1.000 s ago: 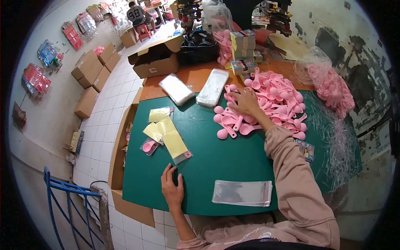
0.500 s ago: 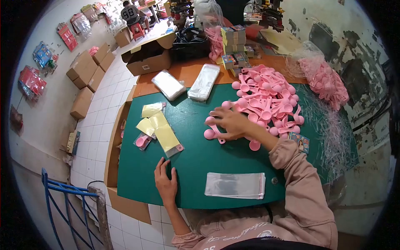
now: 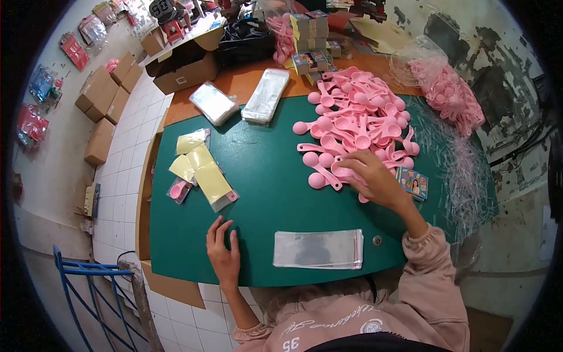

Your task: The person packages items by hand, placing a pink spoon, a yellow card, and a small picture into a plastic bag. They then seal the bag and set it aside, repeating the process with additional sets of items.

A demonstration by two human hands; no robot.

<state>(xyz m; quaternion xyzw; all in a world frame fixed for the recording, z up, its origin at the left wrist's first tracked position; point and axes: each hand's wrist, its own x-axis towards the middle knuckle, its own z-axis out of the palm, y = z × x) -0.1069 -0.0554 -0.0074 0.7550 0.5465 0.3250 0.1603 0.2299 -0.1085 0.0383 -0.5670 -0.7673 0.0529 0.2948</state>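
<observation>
A heap of pink plastic measuring spoons (image 3: 362,126) covers the right half of the green table top. My right hand (image 3: 375,179) is over the near edge of this heap, fingers slightly bent and apart; whether they touch a spoon is hard to tell. Just right of it lies a small stack of printed cards (image 3: 413,183). My left hand (image 3: 224,255) rests near the table's front edge, its fingers apart, holding nothing. Beyond it lie packed clear bags with yellow cards (image 3: 210,180), one showing a pink spoon. Flat clear plastic bags (image 3: 316,249) lie between my hands.
Two stacks of clear bags (image 3: 265,97) lie toward the back. Bundled cards (image 3: 309,35) stand behind the heap, near an open cardboard box (image 3: 186,71). A plastic sack of pink spoons (image 3: 448,97) and plastic shreds (image 3: 469,182) occupy the right side. A person sits far back.
My right hand has moved right and toward me, from the heap's left edge to its near edge. Spoons at the left edge lie closer to the heap. The view has shifted slightly.
</observation>
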